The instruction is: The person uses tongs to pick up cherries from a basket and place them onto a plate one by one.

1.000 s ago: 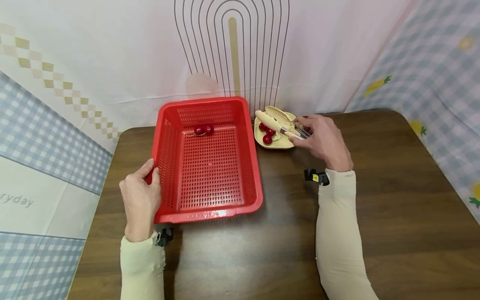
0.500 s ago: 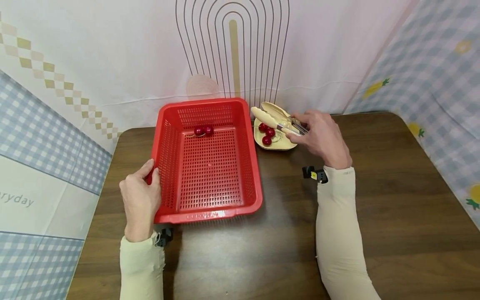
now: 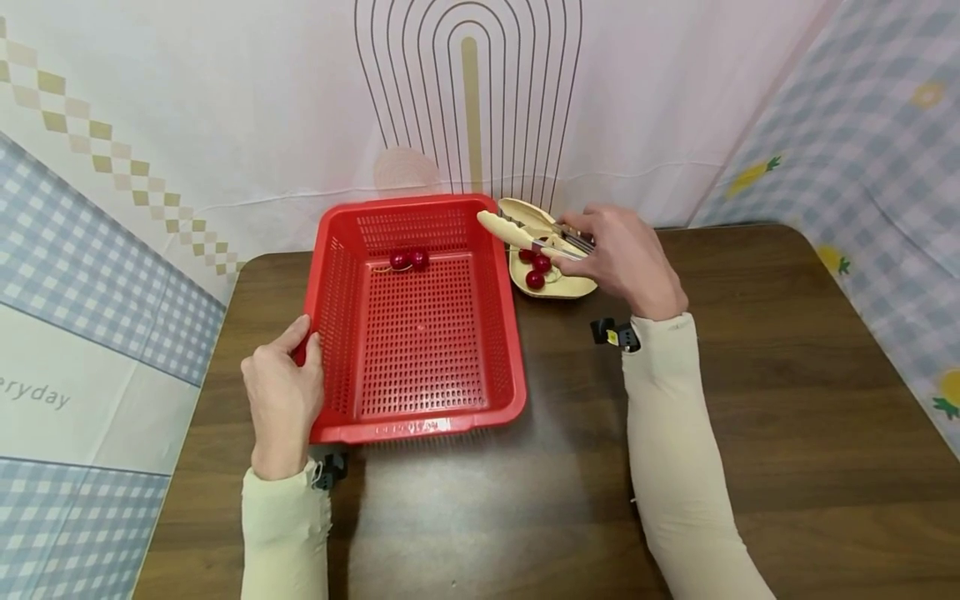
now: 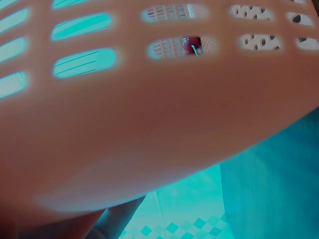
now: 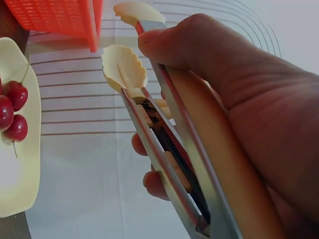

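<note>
My left hand (image 3: 281, 400) grips the left rim of a red plastic basket (image 3: 412, 429). Two joined cherries (image 3: 400, 259) lie at the basket's far end; one cherry (image 4: 192, 45) shows through a slot in the left wrist view. Metal tongs (image 3: 517, 233) with cream scalloped tips are held in my right hand (image 3: 626, 258), above a cream plate (image 3: 573, 287) and close to the basket's right rim. The tongs' tips are spread with nothing between them, as the right wrist view confirms. Several cherries with stems (image 5: 17, 128) rest on the plate, partly under the tongs in the head view.
A dark wooden table (image 3: 570, 467) carries the basket and plate. A white patterned cloth (image 3: 285, 100) hangs right behind them, and blue checked cloth (image 3: 862, 150) closes off the right side. Below the basket wall, the left wrist view is mostly blocked.
My right hand has risen and shifted left with the tongs, whose tips moved from over the plate to the basket's right rim. The left hand and basket have stayed put.
</note>
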Tool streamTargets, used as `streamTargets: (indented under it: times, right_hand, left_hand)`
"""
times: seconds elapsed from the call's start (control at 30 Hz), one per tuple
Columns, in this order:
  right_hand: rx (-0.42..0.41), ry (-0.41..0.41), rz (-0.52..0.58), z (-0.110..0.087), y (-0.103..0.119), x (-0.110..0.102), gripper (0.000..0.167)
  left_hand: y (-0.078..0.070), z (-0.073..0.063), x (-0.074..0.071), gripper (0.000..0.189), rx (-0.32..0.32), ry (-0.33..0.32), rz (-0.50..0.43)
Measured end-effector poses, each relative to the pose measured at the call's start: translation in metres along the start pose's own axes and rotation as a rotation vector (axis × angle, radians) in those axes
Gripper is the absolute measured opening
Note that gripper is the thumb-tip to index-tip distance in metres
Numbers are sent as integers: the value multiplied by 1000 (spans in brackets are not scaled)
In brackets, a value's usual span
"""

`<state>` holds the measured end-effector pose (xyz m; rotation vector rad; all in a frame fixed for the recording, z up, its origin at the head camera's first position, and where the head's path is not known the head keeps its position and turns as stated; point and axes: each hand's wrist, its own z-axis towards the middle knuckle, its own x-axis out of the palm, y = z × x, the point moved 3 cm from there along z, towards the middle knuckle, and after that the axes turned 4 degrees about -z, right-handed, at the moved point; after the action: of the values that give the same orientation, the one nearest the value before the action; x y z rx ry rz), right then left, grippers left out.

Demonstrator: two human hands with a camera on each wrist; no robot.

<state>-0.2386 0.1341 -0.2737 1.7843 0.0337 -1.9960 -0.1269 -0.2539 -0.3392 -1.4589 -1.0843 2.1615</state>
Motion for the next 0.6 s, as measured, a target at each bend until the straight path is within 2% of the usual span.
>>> streamTargets:
  times: [0.23,0.5,0.6]
  right_hand:
    - [-40,50,-37,12,12,3,46]
    - [-35,124,-55,24,27,4,55]
    - [-55,131,-73,27,32,5,50]
  left_hand:
    - [0,1,0,36,7,-3,3]
    - [1,1,0,35,9,-13,9]
    - [0,1,0,35,19,-20,10]
